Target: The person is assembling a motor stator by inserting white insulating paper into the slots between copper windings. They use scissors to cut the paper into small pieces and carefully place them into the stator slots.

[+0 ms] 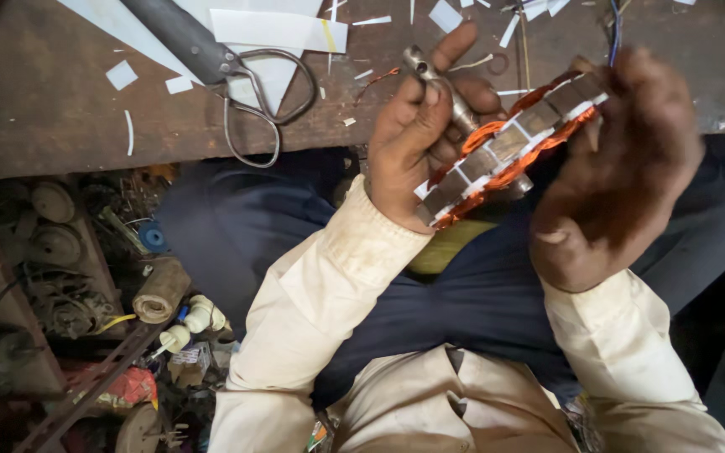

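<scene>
At centre-right of the frame the right hand [623, 168] grips the copper-wound stator [513, 147], fingers clamped on its rim, while the left hand [425, 134] pinches a metal tool [442, 84] — best worked gently against the windings — above scissors [245, 84] on the surface [44, 117].

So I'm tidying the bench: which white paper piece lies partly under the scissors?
The large white sheet at the bench's top edge; the scissors lie across it, while the other scraps are small, loose bits.

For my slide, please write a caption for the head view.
Two hands, left and right, hold a copper-wound stator core over the lap; scissors lie on the wooden bench.
</scene>
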